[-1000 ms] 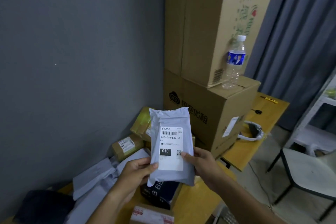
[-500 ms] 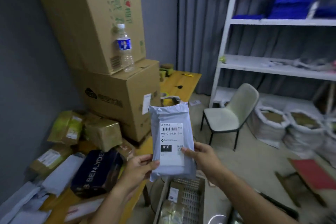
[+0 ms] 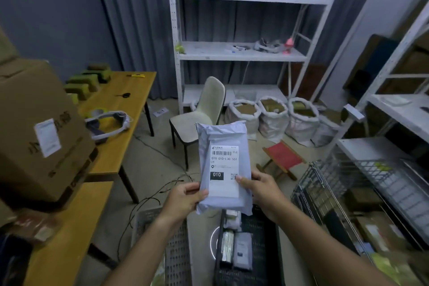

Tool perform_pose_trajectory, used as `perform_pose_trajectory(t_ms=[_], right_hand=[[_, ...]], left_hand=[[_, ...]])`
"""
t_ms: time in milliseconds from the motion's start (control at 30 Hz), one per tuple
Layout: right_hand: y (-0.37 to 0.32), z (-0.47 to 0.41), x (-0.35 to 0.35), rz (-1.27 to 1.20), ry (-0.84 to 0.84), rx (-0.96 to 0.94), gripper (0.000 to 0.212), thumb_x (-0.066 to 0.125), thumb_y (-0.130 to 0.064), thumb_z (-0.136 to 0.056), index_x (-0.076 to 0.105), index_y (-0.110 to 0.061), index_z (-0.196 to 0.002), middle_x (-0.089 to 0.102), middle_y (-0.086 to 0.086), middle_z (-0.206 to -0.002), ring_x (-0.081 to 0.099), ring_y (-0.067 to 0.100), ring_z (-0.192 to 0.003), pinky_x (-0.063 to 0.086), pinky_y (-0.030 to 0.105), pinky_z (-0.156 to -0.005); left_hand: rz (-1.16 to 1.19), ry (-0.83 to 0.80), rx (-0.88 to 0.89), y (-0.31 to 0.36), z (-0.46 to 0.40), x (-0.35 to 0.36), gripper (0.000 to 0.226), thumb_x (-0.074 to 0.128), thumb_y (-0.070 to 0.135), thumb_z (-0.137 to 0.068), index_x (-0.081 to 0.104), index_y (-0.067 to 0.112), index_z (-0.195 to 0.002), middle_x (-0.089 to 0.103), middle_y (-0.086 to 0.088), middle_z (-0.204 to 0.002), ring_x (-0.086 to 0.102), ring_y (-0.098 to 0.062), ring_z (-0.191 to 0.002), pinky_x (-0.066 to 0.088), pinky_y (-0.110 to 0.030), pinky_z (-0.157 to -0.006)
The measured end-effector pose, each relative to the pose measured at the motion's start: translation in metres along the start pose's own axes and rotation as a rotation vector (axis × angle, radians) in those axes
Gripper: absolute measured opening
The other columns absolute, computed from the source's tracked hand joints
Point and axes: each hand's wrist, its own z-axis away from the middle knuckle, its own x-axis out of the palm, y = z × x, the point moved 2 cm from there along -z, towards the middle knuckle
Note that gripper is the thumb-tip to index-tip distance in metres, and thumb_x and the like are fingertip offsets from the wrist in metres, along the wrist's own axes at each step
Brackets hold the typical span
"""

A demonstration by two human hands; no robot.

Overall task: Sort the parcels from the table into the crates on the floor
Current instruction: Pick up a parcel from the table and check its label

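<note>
A grey poly-mailer parcel [image 3: 222, 141] with a white label reading 010 stands upright in front of me, held at its lower end by both hands. My left hand [image 3: 184, 201] grips its lower left edge, thumb on the front. My right hand [image 3: 260, 187] pinches its lower right edge, thumb on the label. Below the parcel, on the floor, a black crate [image 3: 267, 251] holds a few small parcels, and a grey crate [image 3: 176, 246] lies to its left. The wooden table [image 3: 69, 239] is at my left.
Large cardboard boxes [image 3: 34, 127] stand on the table, with a headset [image 3: 109, 123] beyond them. A chair [image 3: 199, 118], a red stool [image 3: 283, 158], white sacks [image 3: 274, 118] and white shelving [image 3: 243, 53] lie ahead. A wire cage of parcels [image 3: 343, 195] stands right. Cables [image 3: 151, 197] cross the floor.
My view has swung right, from the table's parcel pile to the floor crates and shelving. The parcel stays upright in both hands with the same grip.
</note>
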Motion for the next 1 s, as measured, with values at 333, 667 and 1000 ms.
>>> perform_pose_trajectory(t_ms=[333,667,1000], right_hand=[[0.072,-0.070,-0.047,0.056,0.157,0.205,0.018,0.072,-0.015,-0.093,0.072,-0.010,-0.110,0.079,0.006,-0.103,0.076,0.027,-0.094,0.060,0.049,-0.089],[0.180,-0.180,-0.112,0.094,0.124,0.371,0.026,0.077,-0.022,-0.090,0.071,-0.011,-0.113,0.078,0.005,-0.106,0.076,0.024,-0.095,0.060,0.049,-0.091],[0.394,-0.308,-0.188,0.057,0.079,0.600,0.016,0.071,-0.021,-0.095,0.071,-0.016,-0.110,0.078,0.003,-0.105,0.073,0.023,-0.097,0.059,0.040,-0.083]], left_hand=[[-0.081,-0.137,-0.172,-0.073,-0.102,0.036,0.016,0.070,0.001,-0.089,0.072,0.007,-0.104,0.079,0.004,-0.085,0.074,-0.009,-0.075,0.058,-0.023,-0.065],[-0.169,-0.070,-0.399,-0.199,-0.184,0.072,0.021,0.074,0.000,-0.086,0.072,0.003,-0.107,0.079,-0.002,-0.086,0.071,-0.026,-0.081,0.051,-0.045,-0.079],[-0.312,-0.107,-0.510,-0.404,-0.298,0.113,0.020,0.075,0.001,-0.086,0.072,0.004,-0.105,0.077,-0.001,-0.086,0.071,-0.008,-0.070,0.052,-0.018,-0.061]])
